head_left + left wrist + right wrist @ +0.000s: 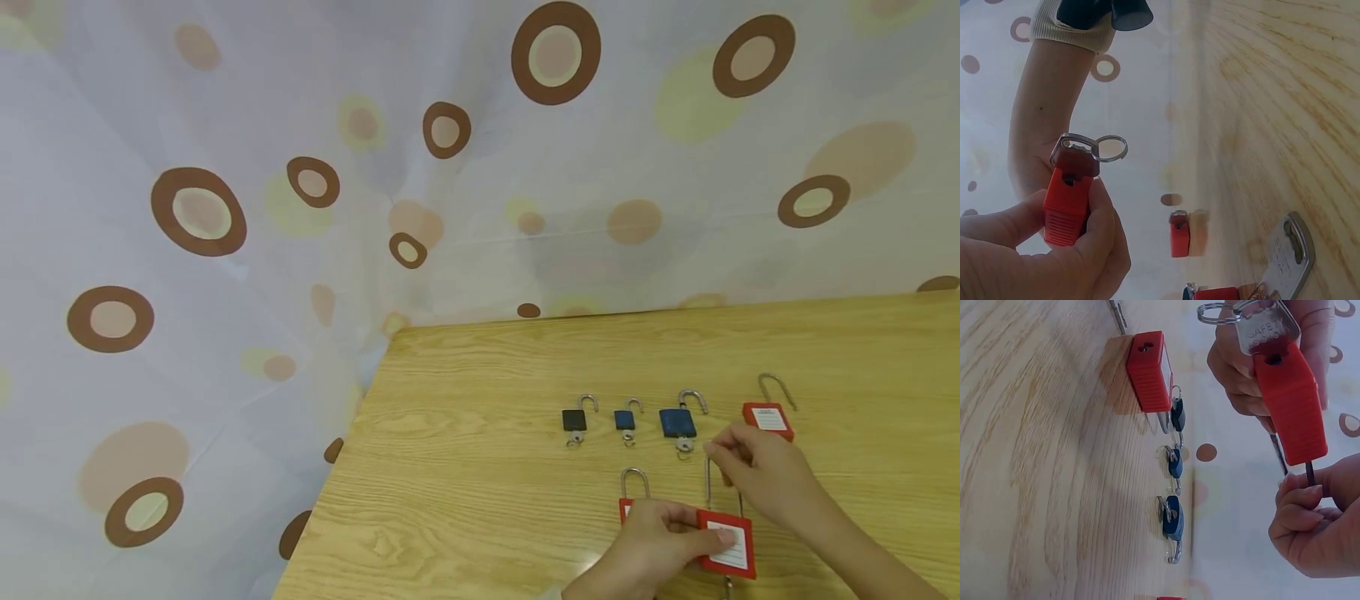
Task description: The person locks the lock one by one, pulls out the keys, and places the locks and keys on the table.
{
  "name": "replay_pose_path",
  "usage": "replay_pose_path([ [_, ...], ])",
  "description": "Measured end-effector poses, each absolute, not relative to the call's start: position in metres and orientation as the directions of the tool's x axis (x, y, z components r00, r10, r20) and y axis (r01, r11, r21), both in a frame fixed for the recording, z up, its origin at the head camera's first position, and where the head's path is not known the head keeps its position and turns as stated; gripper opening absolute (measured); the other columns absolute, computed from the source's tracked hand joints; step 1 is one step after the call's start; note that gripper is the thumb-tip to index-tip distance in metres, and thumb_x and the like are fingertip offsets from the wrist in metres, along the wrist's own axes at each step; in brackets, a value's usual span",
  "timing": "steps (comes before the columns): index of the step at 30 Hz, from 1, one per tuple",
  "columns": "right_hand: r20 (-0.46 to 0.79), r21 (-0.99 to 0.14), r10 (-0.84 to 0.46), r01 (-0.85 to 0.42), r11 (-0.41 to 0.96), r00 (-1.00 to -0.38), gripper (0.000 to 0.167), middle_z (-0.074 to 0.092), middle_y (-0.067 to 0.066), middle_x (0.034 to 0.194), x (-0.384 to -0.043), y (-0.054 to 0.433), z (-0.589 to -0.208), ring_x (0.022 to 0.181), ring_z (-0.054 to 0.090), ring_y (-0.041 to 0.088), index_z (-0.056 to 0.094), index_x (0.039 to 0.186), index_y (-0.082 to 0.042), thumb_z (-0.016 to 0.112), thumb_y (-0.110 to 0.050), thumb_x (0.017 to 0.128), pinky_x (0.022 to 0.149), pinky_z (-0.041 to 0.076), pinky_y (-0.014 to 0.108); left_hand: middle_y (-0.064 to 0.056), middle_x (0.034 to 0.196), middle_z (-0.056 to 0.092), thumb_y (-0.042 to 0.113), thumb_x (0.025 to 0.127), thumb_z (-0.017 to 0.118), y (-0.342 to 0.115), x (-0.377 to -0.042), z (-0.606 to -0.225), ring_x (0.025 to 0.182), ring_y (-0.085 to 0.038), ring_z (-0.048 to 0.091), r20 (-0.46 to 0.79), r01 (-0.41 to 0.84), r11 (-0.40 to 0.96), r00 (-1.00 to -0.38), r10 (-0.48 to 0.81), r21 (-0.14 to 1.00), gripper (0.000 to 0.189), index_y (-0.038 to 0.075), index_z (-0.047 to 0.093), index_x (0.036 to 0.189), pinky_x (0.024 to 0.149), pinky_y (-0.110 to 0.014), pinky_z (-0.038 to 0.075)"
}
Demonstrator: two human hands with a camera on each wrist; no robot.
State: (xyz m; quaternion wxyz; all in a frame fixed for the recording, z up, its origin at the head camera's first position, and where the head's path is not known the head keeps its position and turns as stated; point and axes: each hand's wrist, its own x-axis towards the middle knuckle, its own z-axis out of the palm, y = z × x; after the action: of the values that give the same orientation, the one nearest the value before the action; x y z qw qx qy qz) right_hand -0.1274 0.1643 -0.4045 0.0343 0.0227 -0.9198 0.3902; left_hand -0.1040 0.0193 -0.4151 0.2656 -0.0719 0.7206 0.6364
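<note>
My left hand (pixel 652 546) grips a red padlock (pixel 738 567) by its body, thumb on the white label. With the fingertips of my right hand (pixel 772 475) I pinch the top of its steel shackle (pixel 708 485). A key (pixel 1266 330) with a split ring sits in the bottom of this padlock, seen in the right wrist view. The left wrist view shows the body between thumb and fingers, held up off the table. A second red padlock (pixel 625 510) stands partly hidden behind my left hand. A third red padlock (pixel 780 423), its shackle swung up, lies just beyond my right hand.
A row of smaller padlocks with raised shackles and keys lies farther back: a black one (pixel 573 419), a small blue one (pixel 624 420) and a larger blue one (pixel 678 423). The wooden table (pixel 450 467) meets a dotted cloth (pixel 480 208) behind and to the left.
</note>
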Motion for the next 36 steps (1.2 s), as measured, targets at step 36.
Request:
replay_pose_path([
  [36,0.103,-0.835,-0.021,-0.098,0.542,-0.994,0.017,0.050,-0.005,0.063,-0.118,0.161,-0.414,0.050,0.040,0.005,0.061,0.093,0.002,0.053,-0.012,0.095,0.044,0.035,0.022,-0.002,0.075,0.068,0.005,0.079,0.072,0.022,-0.105,-0.415,0.066,-0.007,0.057,-0.442,-0.433,0.093,-0.864,0.240,0.897,0.005,0.005,0.068,0.082,0.058,-0.016,0.043],
])
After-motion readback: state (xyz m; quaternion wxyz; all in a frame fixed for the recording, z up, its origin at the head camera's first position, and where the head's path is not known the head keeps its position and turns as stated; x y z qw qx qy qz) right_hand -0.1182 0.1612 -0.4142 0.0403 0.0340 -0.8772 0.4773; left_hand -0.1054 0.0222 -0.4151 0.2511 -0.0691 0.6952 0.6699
